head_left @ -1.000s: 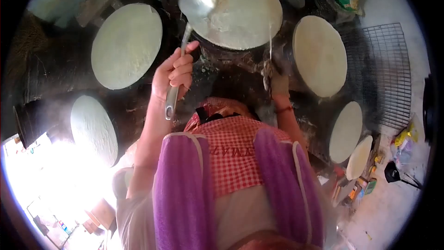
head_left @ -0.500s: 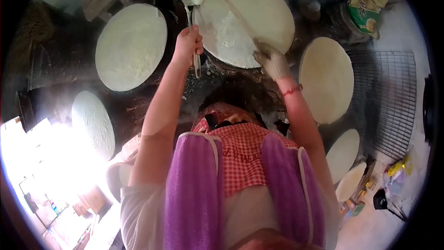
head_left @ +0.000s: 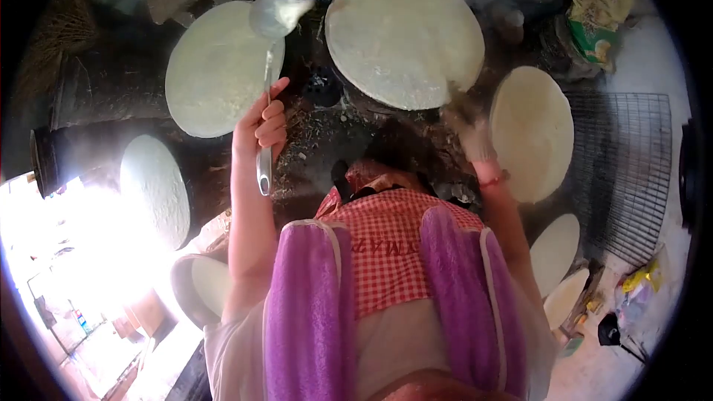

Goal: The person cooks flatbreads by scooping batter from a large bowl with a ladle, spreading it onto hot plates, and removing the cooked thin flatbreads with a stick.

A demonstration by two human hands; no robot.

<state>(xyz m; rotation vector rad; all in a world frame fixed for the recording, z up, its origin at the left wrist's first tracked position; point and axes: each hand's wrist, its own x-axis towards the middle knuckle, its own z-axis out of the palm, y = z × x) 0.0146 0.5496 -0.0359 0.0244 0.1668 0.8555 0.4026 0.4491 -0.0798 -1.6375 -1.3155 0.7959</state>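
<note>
My left hand (head_left: 261, 125) is closed round the handle of a metal ladle (head_left: 269, 26). Pale batter sits in the ladle's bowl, which is over the edge of the left round griddle (head_left: 212, 78). That griddle is coated with a pale sheet of batter. A second pale sheet covers the large middle griddle (head_left: 405, 33). My right hand (head_left: 468, 130), in a whitish glove, is at the lower right rim of the middle griddle. Motion smears its fingers, and I cannot make out what they hold.
More pale-coated rounds stand about: one on the right (head_left: 531, 134), one at the left (head_left: 154, 191). A wire rack (head_left: 631, 171) is on the far right, below a green and tan bag (head_left: 594, 11). A pan (head_left: 199, 286) stands at lower left.
My left hand has carried the ladle left from the middle griddle. My right hand has moved right and down. The wooden stick it held across the middle griddle no longer shows clearly.
</note>
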